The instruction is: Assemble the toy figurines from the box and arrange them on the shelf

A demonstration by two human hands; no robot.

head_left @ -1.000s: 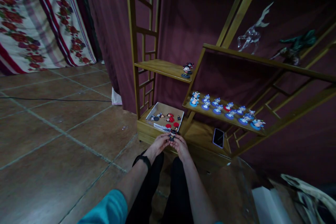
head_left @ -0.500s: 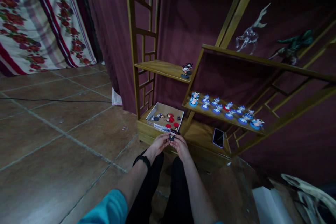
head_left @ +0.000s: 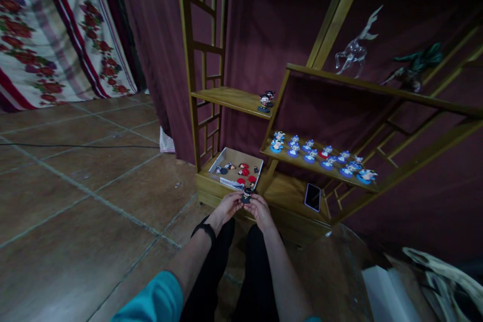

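Observation:
Between my two hands is a small black-haired figurine (head_left: 246, 194) on a dark round base. My left hand (head_left: 231, 205) grips it from the left, and my right hand (head_left: 260, 208) from the right, fingers closed on its sides. Just beyond them a shallow cardboard box (head_left: 217, 165) holds several loose figurines and red and dark round bases. On the shelf above, two similar dark-haired figurines (head_left: 264, 102) stand one behind the other at the right end.
Several blue and purple figurines (head_left: 310, 155) stand in two rows on the sloping-looking middle shelf (head_left: 266, 149). A phone (head_left: 313, 196) lies on the lower board. Higher up are a clear deer-like ornament (head_left: 354, 53) and a dark green statue (head_left: 415, 68). A white box (head_left: 387, 292) is at lower right.
The figurine in my hands has tilted or turned a little, its head now lower in view. Both hands keep their hold, and the view has shifted slightly.

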